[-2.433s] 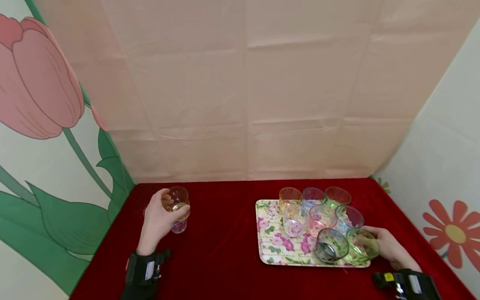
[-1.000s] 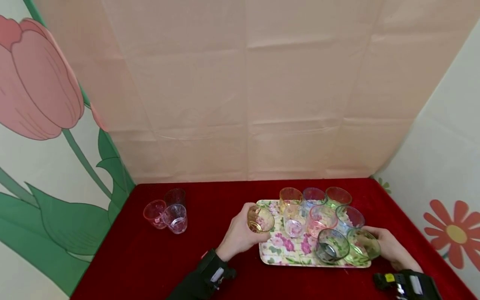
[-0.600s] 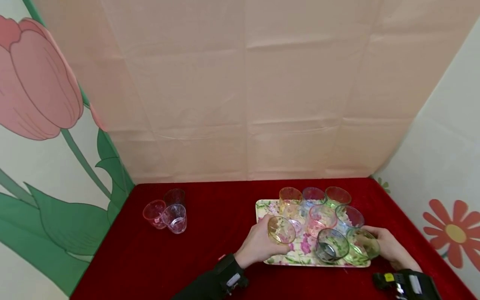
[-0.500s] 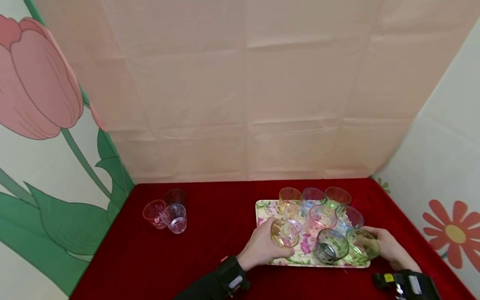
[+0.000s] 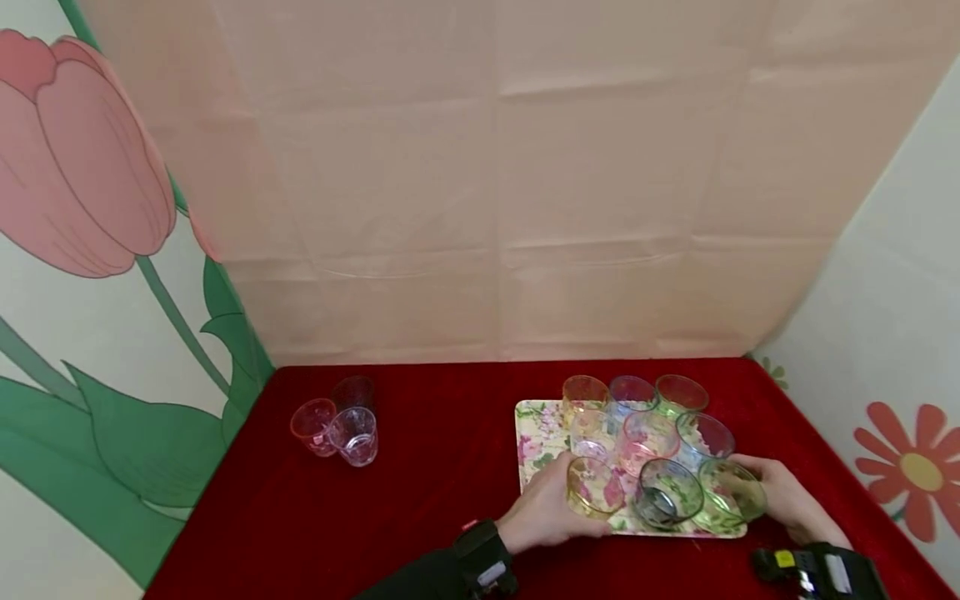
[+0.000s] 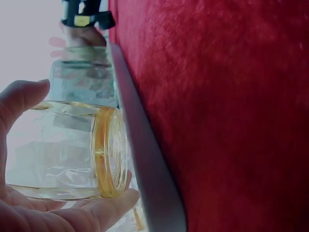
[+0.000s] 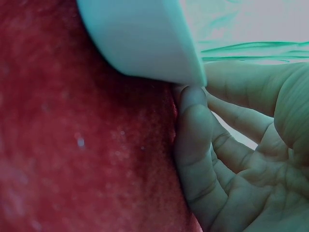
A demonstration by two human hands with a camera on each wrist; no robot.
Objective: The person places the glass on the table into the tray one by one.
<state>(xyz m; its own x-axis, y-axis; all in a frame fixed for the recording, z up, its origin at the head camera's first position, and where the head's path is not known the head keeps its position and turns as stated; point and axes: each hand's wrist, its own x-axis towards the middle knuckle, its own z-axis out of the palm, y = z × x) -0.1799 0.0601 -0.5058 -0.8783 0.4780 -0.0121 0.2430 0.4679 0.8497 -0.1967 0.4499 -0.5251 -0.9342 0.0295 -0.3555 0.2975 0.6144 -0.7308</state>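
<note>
My left hand [image 5: 551, 508] holds a yellow-tinted glass [image 5: 596, 487] upright at the front left of the flowered tray [image 5: 529, 421]. The left wrist view shows thumb and fingers round this glass [image 6: 63, 150], its base close over the tray by the rim. At the tray's right edge is my right hand [image 5: 791, 500], partly seen through a green glass [image 5: 731, 517]. In the right wrist view its thumb lies over the rim of the tray [image 7: 145, 43], with curled fingers [image 7: 193, 130] beneath. A grey glass [image 5: 667, 500] stands just right of the yellow one.
Behind these, several more tinted glasses stand on the tray, including a pink glass [image 5: 647, 446] and a blue glass [image 5: 707, 437]. Left on the red cloth [image 5: 442, 450] are a red cup [image 5: 313, 427], a clear cup [image 5: 354, 437] and a dark glass [image 5: 352, 390].
My left hand has carried the yellow glass from the group at the left across to the tray, then lower toward its front edge. My right hand has stayed at the tray's right edge.
</note>
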